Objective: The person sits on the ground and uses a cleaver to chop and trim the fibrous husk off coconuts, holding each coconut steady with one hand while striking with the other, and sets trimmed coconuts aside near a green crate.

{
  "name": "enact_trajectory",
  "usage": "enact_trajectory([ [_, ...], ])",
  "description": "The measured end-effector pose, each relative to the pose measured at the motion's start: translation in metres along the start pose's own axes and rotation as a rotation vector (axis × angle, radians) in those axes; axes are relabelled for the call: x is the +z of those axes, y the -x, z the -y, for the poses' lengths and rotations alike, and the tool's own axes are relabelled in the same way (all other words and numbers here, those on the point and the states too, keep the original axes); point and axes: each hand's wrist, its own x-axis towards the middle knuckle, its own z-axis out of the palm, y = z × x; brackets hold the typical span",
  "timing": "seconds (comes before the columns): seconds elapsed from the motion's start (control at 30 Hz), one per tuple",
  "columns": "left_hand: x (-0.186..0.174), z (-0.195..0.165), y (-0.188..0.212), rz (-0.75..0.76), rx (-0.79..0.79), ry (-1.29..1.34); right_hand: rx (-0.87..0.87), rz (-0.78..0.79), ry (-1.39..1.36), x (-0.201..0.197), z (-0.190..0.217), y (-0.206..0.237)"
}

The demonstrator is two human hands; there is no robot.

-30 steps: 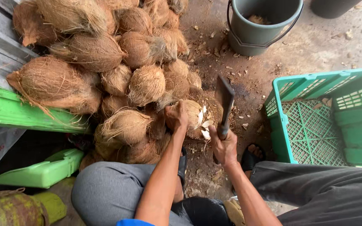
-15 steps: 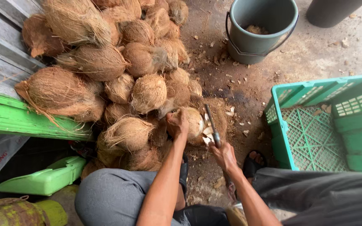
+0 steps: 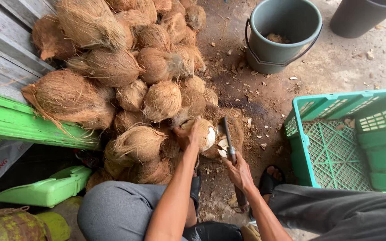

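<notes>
From the head camera, the view looked straight down at a seated person's knees and a dirt floor (image 3: 336, 67) strewn with small chips. The left hand (image 3: 187, 134) lay on top of a husked coconut (image 3: 204, 134), its fingers curled over the near-left side and pressed against the fibre; the nut rested on the floor at the front of a large pile of coconuts (image 3: 126, 67), touching its neighbours. A patch of white flesh showed on the coconut's right side, and white shavings (image 3: 222, 147) lay just beside it.

The right hand (image 3: 238, 172) gripped the handle of a cleaver (image 3: 227, 136), fingers wrapped shut around it. The blade stood nearly upright, its dark edge close against the coconut's exposed white side; whether steel touched the nut could not be told.

The pile ran up to the left, banked against a grey boarded wall (image 3: 5, 53) and a green plank (image 3: 23, 125). A pale green tray (image 3: 45, 189) lay near the lower left corner of the floor. A grey bucket (image 3: 282, 35) with a wire handle stood well apart at the top, holding some scraps. A teal plastic crate (image 3: 349, 138) sat on the right, near the person's sandalled foot (image 3: 271, 178).
</notes>
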Motion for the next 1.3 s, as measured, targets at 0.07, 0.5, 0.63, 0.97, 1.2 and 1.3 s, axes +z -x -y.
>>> enact_trajectory([
  [0.07,-0.005,-0.001,0.004,0.07,-0.069,0.1,-0.045,-0.008,0.077,-0.001,0.008,0.005],
  [0.5,0.01,0.003,-0.021,-0.155,-0.048,-0.014,-0.137,0.003,-0.563,-0.012,0.067,0.033],
  [0.63,0.01,-0.001,-0.017,-0.038,-0.225,0.197,0.074,0.18,-0.3,-0.012,0.062,0.028],
  [0.97,0.012,0.009,-0.021,-0.095,-0.175,0.139,-0.326,-0.006,-0.13,0.005,0.034,0.011],
  [1.2,0.01,0.011,-0.023,-0.094,-0.124,-0.008,-0.304,-0.088,-0.344,-0.008,0.048,0.015],
  [1.3,0.011,0.013,-0.021,-0.111,-0.107,-0.011,0.064,-0.047,-0.402,0.001,0.062,0.018],
])
